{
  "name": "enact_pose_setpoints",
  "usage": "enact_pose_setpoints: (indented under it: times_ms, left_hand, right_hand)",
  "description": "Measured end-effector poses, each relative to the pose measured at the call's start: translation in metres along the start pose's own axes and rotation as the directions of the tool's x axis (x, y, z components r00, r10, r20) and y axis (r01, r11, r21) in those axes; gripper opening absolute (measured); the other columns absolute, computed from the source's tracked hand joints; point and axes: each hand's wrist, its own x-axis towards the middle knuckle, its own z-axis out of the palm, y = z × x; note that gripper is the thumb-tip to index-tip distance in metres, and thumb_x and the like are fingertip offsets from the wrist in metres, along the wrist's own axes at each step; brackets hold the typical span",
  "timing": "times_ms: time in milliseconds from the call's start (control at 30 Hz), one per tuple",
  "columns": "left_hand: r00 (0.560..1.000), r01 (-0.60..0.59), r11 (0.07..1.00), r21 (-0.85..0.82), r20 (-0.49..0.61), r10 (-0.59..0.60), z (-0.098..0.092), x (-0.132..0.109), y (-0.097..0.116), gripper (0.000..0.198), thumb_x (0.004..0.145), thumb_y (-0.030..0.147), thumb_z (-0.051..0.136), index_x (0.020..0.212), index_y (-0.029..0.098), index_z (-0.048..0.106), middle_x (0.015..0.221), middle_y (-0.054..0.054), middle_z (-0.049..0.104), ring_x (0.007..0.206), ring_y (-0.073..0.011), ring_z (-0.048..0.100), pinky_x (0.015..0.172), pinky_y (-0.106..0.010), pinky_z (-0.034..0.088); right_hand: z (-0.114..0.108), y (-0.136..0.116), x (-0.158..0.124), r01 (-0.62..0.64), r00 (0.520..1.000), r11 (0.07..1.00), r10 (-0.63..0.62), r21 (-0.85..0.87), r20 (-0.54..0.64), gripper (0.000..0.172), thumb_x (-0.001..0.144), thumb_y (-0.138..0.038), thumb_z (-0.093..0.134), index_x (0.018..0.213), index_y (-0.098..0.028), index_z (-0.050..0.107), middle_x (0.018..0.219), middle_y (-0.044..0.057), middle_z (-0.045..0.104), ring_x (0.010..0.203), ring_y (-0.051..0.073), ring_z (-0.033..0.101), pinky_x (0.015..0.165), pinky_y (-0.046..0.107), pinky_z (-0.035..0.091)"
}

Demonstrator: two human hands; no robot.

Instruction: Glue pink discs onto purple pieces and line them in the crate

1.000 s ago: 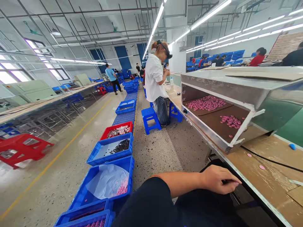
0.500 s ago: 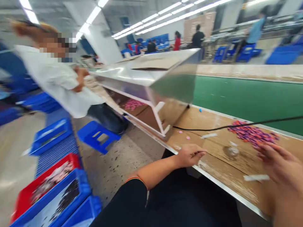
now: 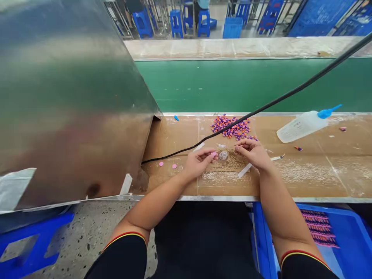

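A: Report the nearest items first.

B: At lower right, below the tabletop (image 3: 314, 174) edge, a blue tray (image 3: 354, 240) holds rows of purple-and-pink pieces (image 3: 319, 228). At lower left, part of a blue stool (image 3: 58, 223) shows.

A: Condition of the left hand (image 3: 196, 166)?

B: Thumb and fingers are closed on a pink disc (image 3: 214, 154). The disc sits right at the fingertips, just left of a small clear round container (image 3: 223, 155); whether the two touch, I cannot tell. Two loose pink discs (image 3: 174, 166) lie flat on the tabletop, left of that hand and apart from each other.

A: And the right hand (image 3: 257, 155)?

B: It is on the opposite side of the container. Thumb and forefinger tips are drawn narrow; whether anything is between them, I cannot tell. A strip of pale tape (image 3: 245, 170) lies beside the hand.

A: Beyond the hands?

B: A heap of purple-and-orange pieces (image 3: 229, 123), its near edge close to the right fingertips. A black cable (image 3: 279, 100) runs across the view in front of it. To the right, a translucent bottle (image 3: 302, 126) with a blue nozzle; to the left, a large metal box (image 3: 87, 97).

A: Farthest?

B: A green surface (image 3: 180, 85), a pale ledge (image 3: 203, 48), then a blue crate (image 3: 232, 28).
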Motion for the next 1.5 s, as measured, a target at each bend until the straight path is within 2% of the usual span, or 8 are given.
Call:
enact_pose_setpoints:
  times_ms: [233,433,700,867,1133,1233,1333,1500]
  left_hand:
    - [0.959,0.265,0.906,-0.329,-0.009,-0.283,-0.006,0.01,-0.009,0.068,0.061,0.059,0.102,0.104,0.011,0.08,0.092,-0.011,0.083,0.083,-0.0195,0.08,0.08,-0.032,0.066]
    - [0.914,0.386,0.791,-0.475,0.08,-0.398,-0.009,0.012,-0.013,0.053,0.066,0.053,0.101,0.091,0.013,0.077,0.078,-0.004,0.078,0.067,-0.0103,0.071,0.065,-0.021,0.057]
    - [0.911,0.397,0.771,-0.498,0.107,-0.399,-0.007,0.009,-0.011,0.033,0.08,0.037,0.093,0.094,0.012,0.077,0.089,-0.007,0.081,0.077,-0.0128,0.075,0.078,-0.026,0.06]
    - [0.911,0.394,0.762,-0.514,0.11,-0.397,-0.006,0.008,-0.007,0.027,0.084,0.032,0.09,0.094,0.012,0.076,0.093,-0.009,0.082,0.082,-0.0154,0.079,0.083,-0.029,0.062]
    - [0.895,0.424,0.721,-0.549,0.129,-0.428,-0.006,0.006,-0.003,0.027,0.085,0.032,0.09,0.094,0.011,0.074,0.093,-0.009,0.083,0.085,-0.0173,0.081,0.086,-0.031,0.064]
    - [0.893,0.428,0.71,-0.56,0.141,-0.427,-0.006,0.005,-0.001,0.031,0.081,0.034,0.093,0.091,0.012,0.074,0.09,-0.008,0.083,0.082,-0.016,0.08,0.082,-0.027,0.064]
    - [0.897,0.422,0.724,-0.545,0.138,-0.42,-0.005,0.004,0.0,0.04,0.073,0.043,0.099,0.089,0.013,0.076,0.089,-0.008,0.083,0.079,-0.0157,0.08,0.079,-0.026,0.065]
    - [0.967,0.248,0.893,-0.376,0.044,-0.25,-0.002,0.001,-0.004,0.048,0.072,0.059,0.096,0.09,0.017,0.082,0.092,-0.01,0.084,0.081,-0.0182,0.08,0.079,-0.031,0.067]
  right_hand:
    - [0.003,-0.002,-0.005,-0.005,0.994,0.997,0.014,-0.081,0.107,0.059,0.084,-0.077,0.078,0.108,-0.024,0.083,0.095,0.01,0.083,0.088,0.025,0.08,0.073,0.037,0.065]
    - [0.006,-0.014,-0.011,0.147,0.989,0.938,-0.136,-0.313,0.056,0.038,0.09,-0.06,0.076,0.097,-0.024,0.084,0.096,0.008,0.083,0.088,0.024,0.076,0.08,0.039,0.064]
    - [0.014,-0.035,-0.012,0.311,0.95,0.736,-0.231,-0.601,0.209,0.024,0.098,-0.034,0.062,0.099,-0.024,0.084,0.09,0.006,0.082,0.074,0.019,0.07,0.072,0.035,0.059]
    - [0.023,-0.036,-0.007,0.408,0.913,0.6,-0.243,-0.689,0.328,0.021,0.099,-0.028,0.063,0.098,-0.026,0.083,0.094,0.006,0.082,0.084,0.024,0.073,0.08,0.038,0.058]
    - [0.03,-0.032,-0.018,0.41,0.909,0.482,-0.286,-0.774,0.303,0.021,0.1,-0.024,0.059,0.097,-0.024,0.081,0.092,0.009,0.078,0.085,0.026,0.072,0.076,0.039,0.056]
    - [0.037,-0.035,-0.029,0.355,0.918,0.555,-0.36,-0.753,0.167,0.019,0.1,-0.025,0.062,0.098,-0.024,0.08,0.091,0.008,0.079,0.082,0.025,0.073,0.075,0.038,0.058]
    - [0.056,-0.035,-0.045,0.316,0.898,0.771,-0.432,-0.552,-0.089,0.015,0.102,-0.028,0.064,0.104,-0.025,0.079,0.094,0.005,0.08,0.08,0.021,0.075,0.072,0.035,0.062]
    - [0.099,-0.027,-0.064,0.389,0.855,0.895,-0.439,-0.219,-0.275,0.014,0.106,-0.029,0.064,0.111,-0.028,0.078,0.105,0.005,0.08,0.089,0.02,0.079,0.075,0.035,0.068]
